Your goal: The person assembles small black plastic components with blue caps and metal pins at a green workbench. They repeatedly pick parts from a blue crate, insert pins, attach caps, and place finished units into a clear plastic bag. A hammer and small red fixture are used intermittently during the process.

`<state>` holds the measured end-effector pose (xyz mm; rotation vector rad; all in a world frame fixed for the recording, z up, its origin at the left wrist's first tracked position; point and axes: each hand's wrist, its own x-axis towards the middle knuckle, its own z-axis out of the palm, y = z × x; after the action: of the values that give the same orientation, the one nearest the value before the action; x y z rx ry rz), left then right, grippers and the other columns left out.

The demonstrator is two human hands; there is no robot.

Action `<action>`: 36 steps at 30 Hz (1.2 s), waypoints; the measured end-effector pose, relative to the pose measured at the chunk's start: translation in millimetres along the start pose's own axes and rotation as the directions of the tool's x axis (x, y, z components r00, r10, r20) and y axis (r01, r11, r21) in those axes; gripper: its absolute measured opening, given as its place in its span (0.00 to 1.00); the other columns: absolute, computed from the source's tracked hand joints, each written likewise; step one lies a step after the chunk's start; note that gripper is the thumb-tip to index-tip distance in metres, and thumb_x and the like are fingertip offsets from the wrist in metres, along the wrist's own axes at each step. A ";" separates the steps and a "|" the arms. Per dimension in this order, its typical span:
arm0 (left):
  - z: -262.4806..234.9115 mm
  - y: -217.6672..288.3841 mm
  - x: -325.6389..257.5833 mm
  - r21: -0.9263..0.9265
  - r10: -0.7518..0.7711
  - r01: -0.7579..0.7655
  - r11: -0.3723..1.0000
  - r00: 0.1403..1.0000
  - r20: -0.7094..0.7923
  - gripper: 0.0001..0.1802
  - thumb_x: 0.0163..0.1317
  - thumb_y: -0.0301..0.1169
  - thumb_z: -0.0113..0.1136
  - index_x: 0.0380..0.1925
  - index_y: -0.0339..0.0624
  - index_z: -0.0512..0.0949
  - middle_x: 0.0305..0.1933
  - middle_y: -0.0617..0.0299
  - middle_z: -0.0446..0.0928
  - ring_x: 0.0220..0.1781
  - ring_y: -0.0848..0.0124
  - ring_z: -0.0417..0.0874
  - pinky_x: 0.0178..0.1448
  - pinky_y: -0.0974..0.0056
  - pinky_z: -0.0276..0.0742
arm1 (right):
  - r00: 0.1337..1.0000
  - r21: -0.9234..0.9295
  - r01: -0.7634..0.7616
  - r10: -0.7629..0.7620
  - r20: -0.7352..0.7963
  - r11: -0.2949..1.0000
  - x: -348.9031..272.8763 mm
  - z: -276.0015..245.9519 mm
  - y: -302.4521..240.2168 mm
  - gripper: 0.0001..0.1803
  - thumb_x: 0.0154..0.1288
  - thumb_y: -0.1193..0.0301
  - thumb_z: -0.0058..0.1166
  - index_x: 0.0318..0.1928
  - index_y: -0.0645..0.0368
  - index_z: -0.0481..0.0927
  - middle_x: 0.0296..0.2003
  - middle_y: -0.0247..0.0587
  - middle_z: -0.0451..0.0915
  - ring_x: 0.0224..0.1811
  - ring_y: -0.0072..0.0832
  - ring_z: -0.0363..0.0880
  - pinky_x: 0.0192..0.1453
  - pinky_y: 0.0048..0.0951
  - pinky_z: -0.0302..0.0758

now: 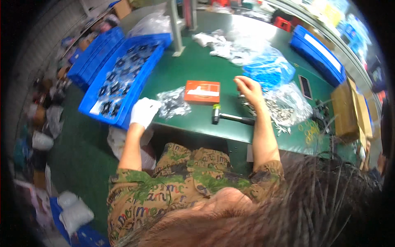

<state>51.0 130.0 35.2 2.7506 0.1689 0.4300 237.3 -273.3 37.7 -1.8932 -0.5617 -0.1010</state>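
Observation:
My left hand (145, 112), in a white glove, is at the table's front edge beside the near right corner of a blue crate (142, 82). Its fingers are curled in, and what they hold, if anything, is not clear. Clear plastic packets with dark parts (173, 103) lie right next to it; similar packets fill the crate. Bare and raised, my right hand (249, 89) has thumb and fingers pinched together above small metal pieces (279, 110) on a clear bag; anything in the pinch is too small to name. Between the hands lie an orange-red box (198, 99) and a mallet (216, 116).
Blue plastic bags (267, 70) and crumpled clear film lie behind my right hand. A phone (305, 87), yellow rubber bands (310, 131) and a cardboard box (345, 111) are at the right. A metal post (175, 31) rises from the green table; another blue crate (317, 53) stands far right.

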 end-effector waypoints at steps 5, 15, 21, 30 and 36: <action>35.9 18.3 22.5 -0.144 -0.103 0.110 0.984 0.993 0.051 0.23 0.57 0.51 0.70 0.43 0.45 0.88 0.44 0.46 0.86 0.47 0.48 0.86 0.54 0.52 0.80 | 0.999 -0.137 0.044 -0.045 -0.004 0.990 -1.0 15.9 -15.7 0.18 0.72 0.58 0.61 0.53 0.59 0.86 0.48 0.48 0.87 0.52 0.33 0.85 0.59 0.36 0.79; 59.3 -1.0 78.9 -0.206 -0.159 0.199 0.958 0.968 0.195 0.29 0.60 0.41 0.69 0.59 0.41 0.78 0.50 0.49 0.86 0.52 0.57 0.87 0.59 0.58 0.80 | 0.993 -0.161 0.118 -0.114 0.036 0.980 -0.4 7.3 2.9 0.17 0.73 0.58 0.58 0.50 0.58 0.86 0.33 0.42 0.87 0.34 0.28 0.86 0.43 0.33 0.81; 91.3 -55.7 103.3 -0.378 -0.082 0.155 0.913 0.976 0.201 0.26 0.60 0.30 0.66 0.60 0.35 0.79 0.49 0.54 0.86 0.49 0.66 0.85 0.58 0.64 0.79 | 0.991 -0.218 0.132 -0.121 0.063 0.967 -1.9 9.8 6.0 0.19 0.72 0.57 0.57 0.51 0.57 0.87 0.38 0.46 0.88 0.41 0.39 0.87 0.48 0.38 0.81; 108.6 -158.1 92.2 -0.832 -0.015 0.119 0.542 0.991 0.131 0.39 0.61 0.15 0.60 0.73 0.32 0.62 0.67 0.49 0.74 0.64 0.60 0.78 0.71 0.59 0.73 | 0.990 -0.271 0.140 -0.143 0.008 0.953 15.4 1.8 16.2 0.18 0.71 0.56 0.56 0.48 0.54 0.87 0.41 0.47 0.88 0.45 0.45 0.87 0.50 0.42 0.81; 59.7 -128.5 49.4 -0.878 -0.265 0.314 0.362 0.937 0.226 0.41 0.62 0.19 0.63 0.76 0.35 0.59 0.70 0.47 0.70 0.64 0.58 0.77 0.68 0.56 0.77 | 0.993 -0.358 0.116 -0.100 0.062 0.926 8.8 11.0 13.7 0.16 0.70 0.57 0.57 0.48 0.52 0.88 0.41 0.47 0.88 0.46 0.47 0.86 0.51 0.42 0.81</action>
<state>108.6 238.8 -50.6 1.5623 0.2994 0.2335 248.8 -264.4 24.4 -2.2256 -0.7148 -0.2513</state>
